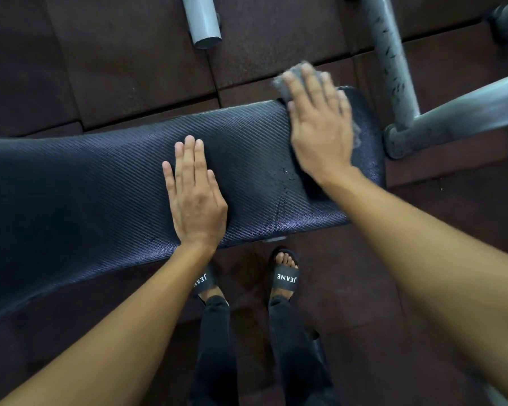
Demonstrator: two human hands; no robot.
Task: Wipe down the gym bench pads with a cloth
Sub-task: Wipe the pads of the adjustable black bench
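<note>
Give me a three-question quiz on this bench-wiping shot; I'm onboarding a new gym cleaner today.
1. True or false: the left hand holds the cloth.
2. Multiple choice: the right hand presses the cloth at the bench pad's A) near left part, B) far right end, C) underside.
3. Fill in: the left hand's fingers lie ____ on the pad.

Key: 1 false, the left hand rests bare on the pad; 2 B, beside the grey metal frame; 3 flat.

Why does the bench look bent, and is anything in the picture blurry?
Head view: the wide-angle lens bows the bench pad; the right hand and gray cloth are motion-blurred; the left hand is sharp; lighting is dim and soft, with no glare.
</note>
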